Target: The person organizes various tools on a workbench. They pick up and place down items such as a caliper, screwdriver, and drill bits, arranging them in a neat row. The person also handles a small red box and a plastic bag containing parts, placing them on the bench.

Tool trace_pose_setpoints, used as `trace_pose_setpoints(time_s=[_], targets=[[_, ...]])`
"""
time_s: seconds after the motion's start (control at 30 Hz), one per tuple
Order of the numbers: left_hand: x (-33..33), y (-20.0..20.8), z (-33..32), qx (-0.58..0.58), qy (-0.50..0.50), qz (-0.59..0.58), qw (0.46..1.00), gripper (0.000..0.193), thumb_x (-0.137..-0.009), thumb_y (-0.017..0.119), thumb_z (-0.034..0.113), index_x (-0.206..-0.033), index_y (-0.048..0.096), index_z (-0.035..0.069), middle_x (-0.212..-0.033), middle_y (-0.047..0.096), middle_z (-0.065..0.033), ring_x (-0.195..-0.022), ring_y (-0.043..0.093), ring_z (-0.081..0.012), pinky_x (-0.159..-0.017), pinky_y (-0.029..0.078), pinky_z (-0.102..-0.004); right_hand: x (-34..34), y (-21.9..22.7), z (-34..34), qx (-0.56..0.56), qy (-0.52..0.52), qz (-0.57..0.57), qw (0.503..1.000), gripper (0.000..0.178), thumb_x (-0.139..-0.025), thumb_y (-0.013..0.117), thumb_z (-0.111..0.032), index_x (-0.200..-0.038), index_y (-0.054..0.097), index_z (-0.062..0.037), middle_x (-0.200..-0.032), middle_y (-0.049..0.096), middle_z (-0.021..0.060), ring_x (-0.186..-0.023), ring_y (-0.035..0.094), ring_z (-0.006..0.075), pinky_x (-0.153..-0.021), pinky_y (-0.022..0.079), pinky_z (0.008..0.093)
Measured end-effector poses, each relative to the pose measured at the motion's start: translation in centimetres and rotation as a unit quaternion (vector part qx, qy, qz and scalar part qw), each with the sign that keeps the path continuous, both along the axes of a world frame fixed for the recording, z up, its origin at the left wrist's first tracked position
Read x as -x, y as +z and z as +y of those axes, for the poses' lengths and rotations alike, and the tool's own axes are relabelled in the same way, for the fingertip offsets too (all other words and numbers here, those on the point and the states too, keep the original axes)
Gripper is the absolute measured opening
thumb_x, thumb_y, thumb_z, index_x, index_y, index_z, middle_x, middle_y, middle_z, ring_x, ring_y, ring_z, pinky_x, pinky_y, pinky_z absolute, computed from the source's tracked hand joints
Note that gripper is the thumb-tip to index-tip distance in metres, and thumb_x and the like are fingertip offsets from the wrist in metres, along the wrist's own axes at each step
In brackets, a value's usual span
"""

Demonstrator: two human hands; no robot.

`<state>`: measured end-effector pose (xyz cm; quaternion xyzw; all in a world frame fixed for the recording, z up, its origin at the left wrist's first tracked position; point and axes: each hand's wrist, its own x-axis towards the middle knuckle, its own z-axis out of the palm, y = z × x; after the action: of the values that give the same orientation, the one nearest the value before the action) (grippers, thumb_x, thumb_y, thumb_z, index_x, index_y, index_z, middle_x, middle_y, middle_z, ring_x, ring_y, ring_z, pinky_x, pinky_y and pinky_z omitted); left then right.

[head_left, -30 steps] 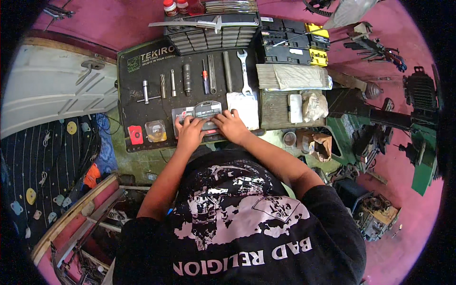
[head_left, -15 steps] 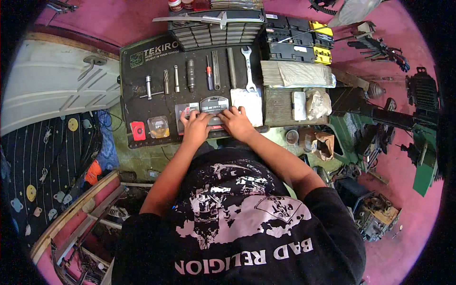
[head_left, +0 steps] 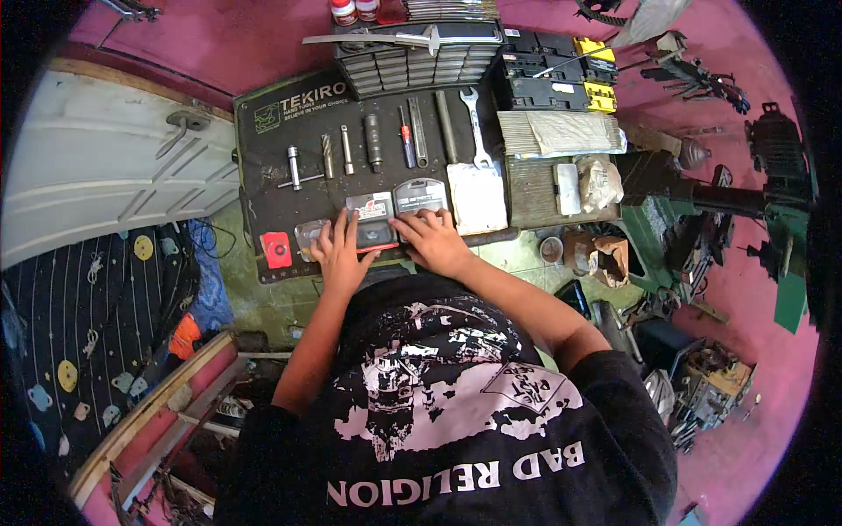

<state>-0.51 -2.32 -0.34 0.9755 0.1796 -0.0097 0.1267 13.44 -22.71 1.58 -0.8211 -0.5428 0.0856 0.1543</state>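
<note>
My left hand (head_left: 338,256), its fingers spread, rests on the left part of a flat package with a dark middle (head_left: 377,235) near the front edge of the black mat (head_left: 272,215). Its fingers also overlap a clear plastic pack (head_left: 309,233), mostly hidden under them. With fingers stretched out, my right hand (head_left: 436,241) touches the dark package's right end and the lower part of a clear-topped blister pack (head_left: 422,195). Between the hands, the dark package's upper card (head_left: 371,206) shows. A small red packet (head_left: 276,250) lies left of my left hand.
A row of tools, with a T-handle wrench (head_left: 294,167), a screwdriver (head_left: 407,145) and an open-ended wrench (head_left: 476,127), lies beyond the packs. A white cloth (head_left: 477,197) is to the right. Behind stand a drawer cabinet (head_left: 421,66) bearing a caliper and black-yellow cases (head_left: 548,92).
My left hand has shifted left onto the clear plastic pack, uncovering more of the dark package between my hands. My right hand stays near its right end. The whole view has shifted slightly.
</note>
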Motion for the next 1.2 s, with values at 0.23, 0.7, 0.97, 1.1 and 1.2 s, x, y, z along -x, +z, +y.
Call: trace_pose_setpoints(time_s=[0.23, 0.7, 0.97, 1.1, 1.2], targets=[[-0.1, 0.1, 3.5, 0.033, -0.14, 0.013, 0.99, 0.077, -0.078, 0.081, 0.045, -0.145, 0.055, 0.016, -0.141, 0.057, -0.0018, -0.127, 0.048, -0.0288, -0.105, 0.029, -0.0526, 2.2, -2.4, 4.8, 0.046, -0.058, -0.033, 0.997, 0.067, -0.084, 0.073, -0.03, -0.146, 0.054, -0.014, -0.133, 0.061, 0.0028, -0.12, 0.052, 0.0246, -0.101, 0.039, 0.0507], [-0.7, -1.5, 5.3, 0.049, -0.193, -0.036, 0.979, 0.057, -0.081, 0.08, 0.036, -0.131, 0.066, 0.012, -0.126, 0.065, -0.0005, -0.118, 0.053, -0.0238, -0.099, 0.033, -0.0519, 4.6, -3.9, 7.2, 0.092, -0.13, -0.04, 0.986, 0.042, -0.095, 0.056, -0.021, -0.135, 0.065, -0.0141, -0.123, 0.065, 0.0012, -0.119, 0.053, 0.0238, -0.1, 0.037, 0.0507], [-0.5, -2.0, 5.7, 0.053, -0.189, -0.034, 0.98, 0.058, -0.08, 0.08, 0.039, -0.13, 0.067, 0.014, -0.126, 0.066, -0.0014, -0.117, 0.053, -0.0247, -0.099, 0.033, -0.0512, 4.9, -4.5, 7.7, 0.111, -0.136, -0.041, 0.984, 0.041, -0.096, 0.055, -0.023, -0.135, 0.066, -0.0163, -0.121, 0.065, 0.0016, -0.12, 0.052, 0.0237, -0.1, 0.037, 0.0504], [-0.5, -2.0, 5.6, 0.068, -0.176, -0.03, 0.981, 0.057, -0.081, 0.08, 0.038, -0.13, 0.067, 0.013, -0.126, 0.066, -0.0017, -0.117, 0.053, -0.0252, -0.099, 0.033, -0.0515, 4.8, -4.3, 7.7, 0.098, -0.131, -0.042, 0.986, 0.041, -0.095, 0.056, -0.024, -0.134, 0.066, -0.0164, -0.12, 0.065, 0.0016, -0.119, 0.052, 0.0236, -0.098, 0.037, 0.0491], [-0.2, -1.7, 5.9, 0.073, -0.175, -0.022, 0.982, 0.057, -0.081, 0.08, 0.035, -0.131, 0.066, 0.013, -0.127, 0.066, -0.0014, -0.118, 0.053, -0.0255, -0.099, 0.033, -0.0517, 4.7, -3.9, 8.0, 0.11, -0.124, -0.023, 0.986, 0.041, -0.095, 0.057, -0.024, -0.134, 0.067, -0.0166, -0.12, 0.065, 0.0016, -0.119, 0.052, 0.0239, -0.097, 0.037, 0.0485]])
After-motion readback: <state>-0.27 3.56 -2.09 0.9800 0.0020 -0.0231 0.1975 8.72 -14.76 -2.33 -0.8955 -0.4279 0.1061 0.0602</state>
